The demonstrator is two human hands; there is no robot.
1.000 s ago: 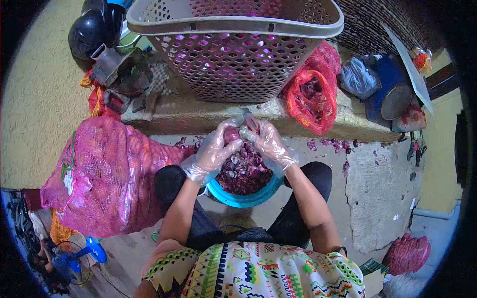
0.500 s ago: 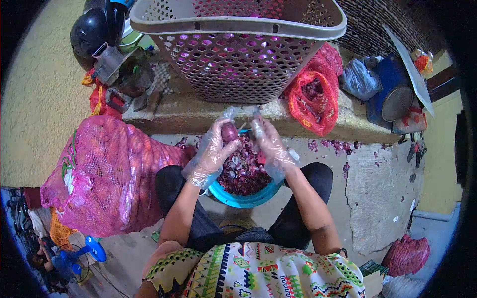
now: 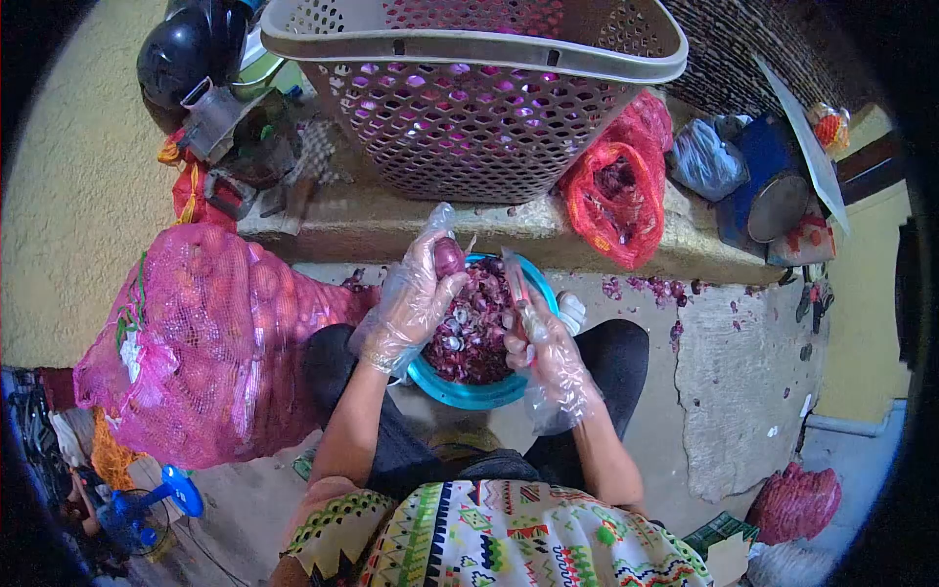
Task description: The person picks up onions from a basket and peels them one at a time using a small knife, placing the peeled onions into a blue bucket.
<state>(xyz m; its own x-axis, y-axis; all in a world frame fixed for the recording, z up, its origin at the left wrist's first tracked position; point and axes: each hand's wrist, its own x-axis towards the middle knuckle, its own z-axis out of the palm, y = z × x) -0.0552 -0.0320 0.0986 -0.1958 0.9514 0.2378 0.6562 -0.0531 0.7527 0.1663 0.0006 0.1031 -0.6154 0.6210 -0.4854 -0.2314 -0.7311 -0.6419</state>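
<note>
My left hand, in a clear plastic glove, is wrapped round a red onion above the left part of a blue basin. The basin holds purple onion skins and scraps. My right hand, gloved too, grips a knife over the basin's right side, with the blade pointing up and away from me. The knife and the onion are apart.
A tall perforated basket with onions stands on a concrete ledge. On the left sits a large pink mesh sack of onions. A red mesh bag lies right of the basket. Onion skins litter the floor.
My right hand has moved down and back toward me, away from the onion, and the knife shows more clearly. My left hand has stayed nearly in place with the onion.
</note>
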